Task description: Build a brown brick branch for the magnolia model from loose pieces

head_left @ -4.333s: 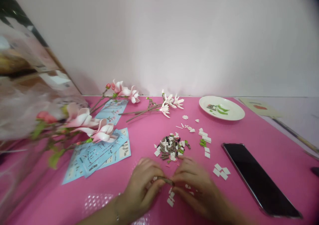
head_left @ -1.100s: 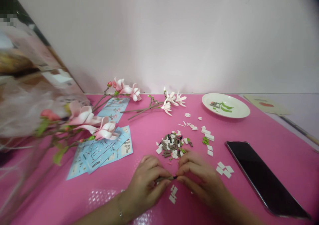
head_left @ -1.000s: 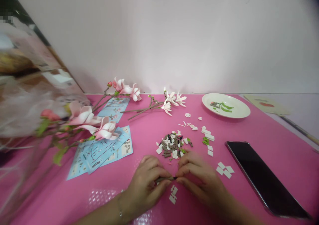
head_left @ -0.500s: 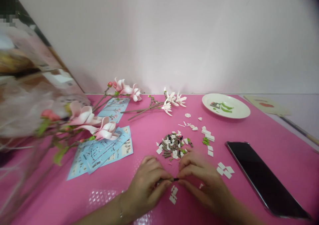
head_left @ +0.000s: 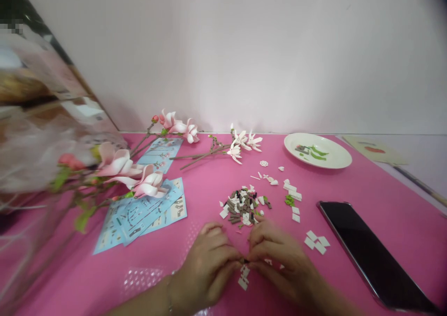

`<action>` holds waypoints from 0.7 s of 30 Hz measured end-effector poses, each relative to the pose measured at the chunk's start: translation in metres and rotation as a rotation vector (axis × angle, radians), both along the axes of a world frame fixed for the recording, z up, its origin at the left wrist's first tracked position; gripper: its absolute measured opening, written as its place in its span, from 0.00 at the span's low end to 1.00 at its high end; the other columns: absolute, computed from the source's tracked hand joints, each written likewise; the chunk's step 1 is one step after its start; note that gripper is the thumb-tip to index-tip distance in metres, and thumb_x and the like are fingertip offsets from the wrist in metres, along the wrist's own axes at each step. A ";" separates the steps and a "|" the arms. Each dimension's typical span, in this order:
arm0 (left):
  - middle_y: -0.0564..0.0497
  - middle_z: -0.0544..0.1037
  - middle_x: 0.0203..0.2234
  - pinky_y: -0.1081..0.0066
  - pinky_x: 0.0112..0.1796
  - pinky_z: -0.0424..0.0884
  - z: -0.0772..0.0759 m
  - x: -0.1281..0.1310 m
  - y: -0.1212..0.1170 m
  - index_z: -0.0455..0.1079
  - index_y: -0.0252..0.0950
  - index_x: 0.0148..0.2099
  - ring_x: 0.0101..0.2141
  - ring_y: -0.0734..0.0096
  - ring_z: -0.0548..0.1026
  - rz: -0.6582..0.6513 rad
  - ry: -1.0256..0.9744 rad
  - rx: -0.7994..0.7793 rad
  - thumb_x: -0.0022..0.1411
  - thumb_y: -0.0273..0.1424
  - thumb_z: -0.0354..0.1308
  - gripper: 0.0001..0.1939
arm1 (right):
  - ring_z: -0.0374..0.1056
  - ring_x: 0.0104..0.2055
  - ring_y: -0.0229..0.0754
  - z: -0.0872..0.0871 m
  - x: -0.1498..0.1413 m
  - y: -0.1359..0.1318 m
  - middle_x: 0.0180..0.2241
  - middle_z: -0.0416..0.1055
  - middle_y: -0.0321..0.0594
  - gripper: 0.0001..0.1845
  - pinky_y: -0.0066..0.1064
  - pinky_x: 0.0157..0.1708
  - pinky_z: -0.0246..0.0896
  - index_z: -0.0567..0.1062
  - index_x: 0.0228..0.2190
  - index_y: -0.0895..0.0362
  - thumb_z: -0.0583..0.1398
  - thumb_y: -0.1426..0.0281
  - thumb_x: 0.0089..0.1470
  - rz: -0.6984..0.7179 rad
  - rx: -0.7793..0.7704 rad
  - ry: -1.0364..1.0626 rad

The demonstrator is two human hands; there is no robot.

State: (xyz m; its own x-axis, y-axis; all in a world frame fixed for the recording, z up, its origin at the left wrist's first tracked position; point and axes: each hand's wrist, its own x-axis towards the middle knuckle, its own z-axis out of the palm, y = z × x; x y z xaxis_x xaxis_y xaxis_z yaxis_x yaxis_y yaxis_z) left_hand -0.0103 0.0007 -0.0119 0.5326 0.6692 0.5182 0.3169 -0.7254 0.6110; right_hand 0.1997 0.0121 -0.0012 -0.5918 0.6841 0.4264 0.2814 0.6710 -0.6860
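My left hand (head_left: 212, 265) is closed, thumb and fingers pinching a small brown building-block piece (head_left: 241, 260), mostly hidden by the fingertips. Facing it, my right hand (head_left: 279, 259) pinches a small black building-block piece (head_left: 246, 261), and the two pieces meet end to end; whether they are locked together I cannot tell. Just beyond the fingers lies a heap of brown, white, black and green block pieces (head_left: 240, 206). Several white flat pieces (head_left: 243, 282) rest below the fingertips.
Blue instruction sheets (head_left: 153, 213) and pink block-built magnolias (head_left: 118, 164) occupy the left. White-flowered stems (head_left: 209, 153) lie farther back. To the right are a white plate (head_left: 338, 157) holding green pieces, loose white tiles (head_left: 320, 247), and a black phone (head_left: 373, 255).
My fingertips have drawn closer together and slightly lower, so less of the brown and black pieces shows between them. The surrounding things stay where they were.
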 end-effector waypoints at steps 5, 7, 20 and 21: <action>0.47 0.76 0.30 0.58 0.44 0.62 0.001 0.000 0.000 0.69 0.35 0.42 0.32 0.66 0.69 -0.002 0.003 0.022 0.60 0.20 0.52 0.10 | 0.65 0.37 0.40 0.003 -0.002 -0.002 0.32 0.67 0.38 0.05 0.33 0.36 0.64 0.70 0.31 0.54 0.57 0.77 0.57 -0.001 0.000 -0.008; 0.47 0.76 0.30 0.60 0.42 0.62 0.001 0.000 0.000 0.69 0.35 0.42 0.32 0.66 0.68 0.005 -0.001 0.011 0.60 0.21 0.52 0.09 | 0.65 0.37 0.41 0.004 -0.003 -0.003 0.31 0.67 0.38 0.06 0.35 0.39 0.64 0.69 0.32 0.54 0.57 0.77 0.57 -0.021 0.013 -0.014; 0.50 0.74 0.26 0.66 0.35 0.62 0.000 0.002 0.003 0.69 0.36 0.45 0.28 0.68 0.69 0.138 -0.085 -0.031 0.61 0.20 0.52 0.11 | 0.65 0.39 0.46 -0.006 0.000 0.008 0.33 0.70 0.42 0.07 0.47 0.45 0.60 0.71 0.36 0.55 0.55 0.76 0.57 -0.297 0.172 -0.100; 0.49 0.74 0.26 0.67 0.34 0.63 0.000 0.002 0.003 0.69 0.36 0.45 0.29 0.68 0.69 0.156 -0.106 -0.046 0.61 0.20 0.52 0.11 | 0.65 0.40 0.47 -0.008 0.001 0.011 0.35 0.70 0.44 0.07 0.46 0.43 0.61 0.71 0.37 0.55 0.55 0.76 0.57 -0.356 0.185 -0.133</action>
State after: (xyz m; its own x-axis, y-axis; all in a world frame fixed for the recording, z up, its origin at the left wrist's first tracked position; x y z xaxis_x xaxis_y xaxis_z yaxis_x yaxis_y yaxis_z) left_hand -0.0084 0.0039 -0.0123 0.3642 0.7635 0.5333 0.3554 -0.6432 0.6782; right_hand 0.2007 0.0229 -0.0090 -0.3904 0.7749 0.4971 0.5963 0.6242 -0.5047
